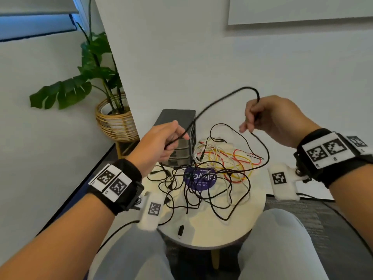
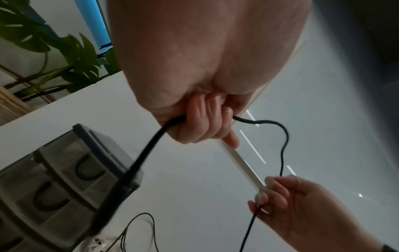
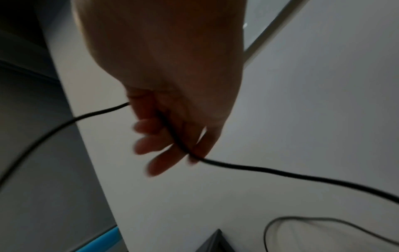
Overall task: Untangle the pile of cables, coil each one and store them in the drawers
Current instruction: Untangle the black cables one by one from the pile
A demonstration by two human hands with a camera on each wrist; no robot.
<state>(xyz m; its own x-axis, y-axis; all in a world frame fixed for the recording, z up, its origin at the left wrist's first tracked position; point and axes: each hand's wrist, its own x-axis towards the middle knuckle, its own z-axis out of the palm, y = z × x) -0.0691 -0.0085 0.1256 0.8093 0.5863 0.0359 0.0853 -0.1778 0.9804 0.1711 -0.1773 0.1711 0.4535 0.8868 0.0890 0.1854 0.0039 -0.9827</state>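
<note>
A black cable [image 1: 220, 98] arches in the air between both hands above the round table [image 1: 250, 215]. My left hand [image 1: 171, 138] grips one stretch of it in front of the grey drawer unit [image 1: 177, 118]; the left wrist view shows fingers [image 2: 200, 122] curled round the cable [image 2: 146, 153]. My right hand [image 1: 256, 116] pinches the same cable higher up, to the right; in the right wrist view the cable [image 3: 280, 172] runs through its fingers [image 3: 159, 150]. Below lies a tangled pile of black, white, red and yellow cables [image 1: 218, 174].
A purple round disc [image 1: 199, 178] sits under the tangle. A loose black plug [image 1: 181, 231] lies near the table's front edge. A potted plant in a wicker basket [image 1: 115, 120] stands at the left behind the wall corner. My knees are under the table's near side.
</note>
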